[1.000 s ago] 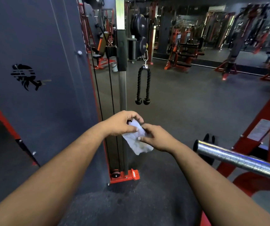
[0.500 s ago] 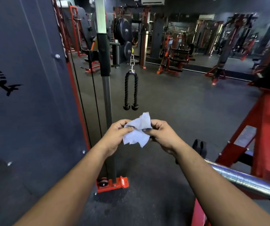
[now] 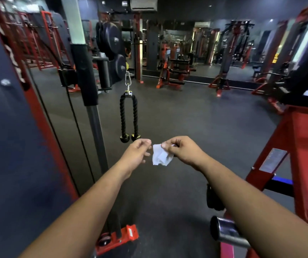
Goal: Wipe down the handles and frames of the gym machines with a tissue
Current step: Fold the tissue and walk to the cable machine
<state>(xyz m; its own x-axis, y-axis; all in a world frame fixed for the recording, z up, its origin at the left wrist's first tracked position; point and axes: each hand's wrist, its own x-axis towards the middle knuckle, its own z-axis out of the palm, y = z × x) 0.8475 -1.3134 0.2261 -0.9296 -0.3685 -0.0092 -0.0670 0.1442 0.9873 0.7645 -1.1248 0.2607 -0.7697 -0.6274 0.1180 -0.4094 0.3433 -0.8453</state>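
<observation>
My right hand (image 3: 183, 151) pinches a crumpled white tissue (image 3: 161, 156) between thumb and fingers, and the tissue hangs below them. My left hand (image 3: 137, 152) is just left of the tissue with its fingers loosely curled, a small gap away from it and holding nothing. Both hands are in mid-air in front of me. A black rope handle (image 3: 129, 118) hangs from a clip on the cable machine, its end caps just above and left of my left hand. The machine's grey upright pole (image 3: 98, 138) stands further left.
A dark panel with a red frame edge (image 3: 43, 127) fills the left side. A red machine frame (image 3: 298, 146) stands at the right, and a chrome bar end (image 3: 227, 233) sticks out under my right forearm. Dark rubber floor (image 3: 186, 118) stretches ahead to more machines.
Both hands held the tissue together before. Now my left hand has let go and the hands have drawn slightly apart. The view has tilted up and shifted right.
</observation>
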